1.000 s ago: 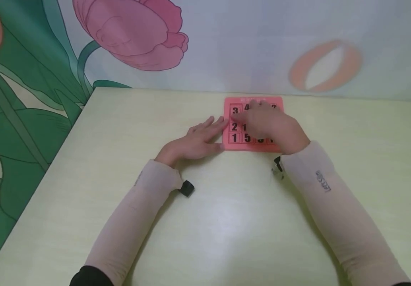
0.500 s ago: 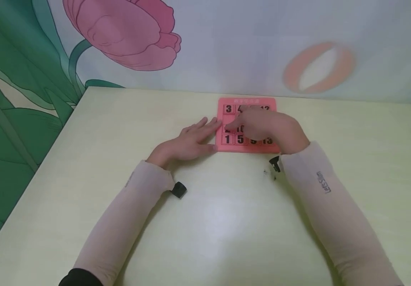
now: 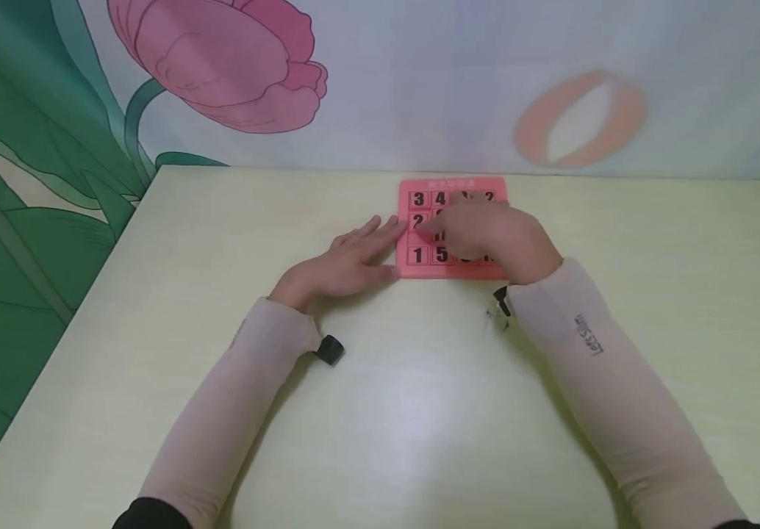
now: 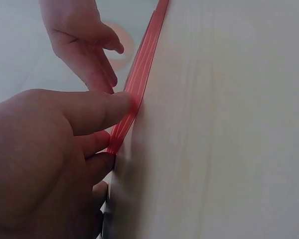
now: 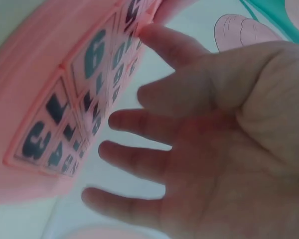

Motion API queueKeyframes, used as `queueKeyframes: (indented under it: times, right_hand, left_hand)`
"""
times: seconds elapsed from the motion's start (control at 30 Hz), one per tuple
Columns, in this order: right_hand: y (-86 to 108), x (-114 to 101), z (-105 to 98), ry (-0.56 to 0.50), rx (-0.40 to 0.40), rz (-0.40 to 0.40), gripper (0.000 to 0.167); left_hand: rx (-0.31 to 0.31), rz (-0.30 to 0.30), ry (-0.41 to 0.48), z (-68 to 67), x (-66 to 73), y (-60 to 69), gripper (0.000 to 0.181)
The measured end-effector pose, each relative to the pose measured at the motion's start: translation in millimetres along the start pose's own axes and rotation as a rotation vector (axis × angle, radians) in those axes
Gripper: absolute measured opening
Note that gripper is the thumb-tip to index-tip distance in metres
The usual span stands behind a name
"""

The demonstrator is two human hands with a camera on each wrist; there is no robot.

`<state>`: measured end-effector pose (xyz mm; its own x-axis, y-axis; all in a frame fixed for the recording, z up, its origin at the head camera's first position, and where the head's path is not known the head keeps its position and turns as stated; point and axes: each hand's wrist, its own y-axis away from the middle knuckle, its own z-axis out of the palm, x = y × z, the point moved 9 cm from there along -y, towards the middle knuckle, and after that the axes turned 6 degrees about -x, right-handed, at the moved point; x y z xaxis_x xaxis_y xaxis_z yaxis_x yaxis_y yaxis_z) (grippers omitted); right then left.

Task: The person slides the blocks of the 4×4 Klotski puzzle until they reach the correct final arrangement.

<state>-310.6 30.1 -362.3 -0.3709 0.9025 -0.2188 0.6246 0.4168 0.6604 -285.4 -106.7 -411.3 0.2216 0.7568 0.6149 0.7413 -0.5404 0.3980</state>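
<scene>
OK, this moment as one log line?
Left hand: against left edge of pink rectangular number-tile board | Right hand: at black-numbered 2 tile | Board: on pale table

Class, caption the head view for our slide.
A pink number puzzle with the left hand against it and the right hand over it.

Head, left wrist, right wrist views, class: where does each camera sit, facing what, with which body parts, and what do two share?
Head: on the head, looking forward and down at the red number board; left hand, right hand and sleeves show.
Left wrist: on that wrist, facing the board's edge; left hand near, right hand beyond.
Right wrist: on that wrist, facing numbered tiles; right hand shows.
Shared: head and right wrist show tiles.
</scene>
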Motion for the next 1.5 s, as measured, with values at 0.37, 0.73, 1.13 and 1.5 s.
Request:
queueKeyframes:
  times: [0.37, 0.73, 1.13, 1.5]
  right_hand:
    - [-7.9, 5.8, -1.8, 0.025, 0.032, 0.020, 0.065]
    - [-13.4, 0.9, -0.9, -0.005, 0.086, -0.039, 0.096]
    - [-24.0, 8.7, -7.9, 0.034, 0.226, -0.016, 0.088]
    - [-13.1, 36.0, -7.3, -0.152, 0.130, 0.037, 0.104]
  left_hand:
    - [0.008, -0.021, 0.006, -1.5, 0.9, -1.0, 0.073]
    - [0.000, -0.021, -0.011, -3.5, 1.1, 0.2, 0.073]
    - [-0.002, -0.012, -0.008, -0.8, 1.5, -1.1, 0.072]
    - [0.005, 0.006, -0.005, -1.2, 2.8, -2.4, 0.072]
